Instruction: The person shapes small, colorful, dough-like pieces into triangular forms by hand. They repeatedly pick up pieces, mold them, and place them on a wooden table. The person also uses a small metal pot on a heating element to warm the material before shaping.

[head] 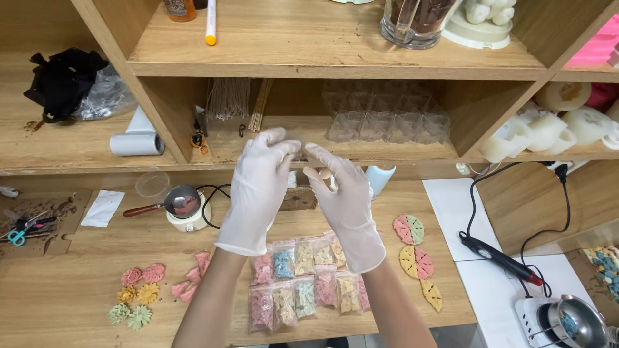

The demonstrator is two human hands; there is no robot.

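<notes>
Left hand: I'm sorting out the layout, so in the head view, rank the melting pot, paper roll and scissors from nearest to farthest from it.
1. Melting pot, just left of the left hand.
2. Paper roll, on the shelf, farther left.
3. Scissors, at the far left edge.

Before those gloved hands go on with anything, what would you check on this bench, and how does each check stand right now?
1. Gloves on both hands: ok. The left hand and right hand are each covered to the wrist.
2. Hands free of tools: cannot tell. The fingertips meet above the bench; a small tan piece shows at the right hand.
3. Small bags of coloured pieces grouped and within reach: ok, in two rows just below the hands.
4. Flower shapes apart from the bags: ok, off to the left.
5. Spoon on the small melter resting level: ok, though whether it is hot cannot be told.
6. Black pen tool lying off the bags: ok, on the white mat at right.
</notes>
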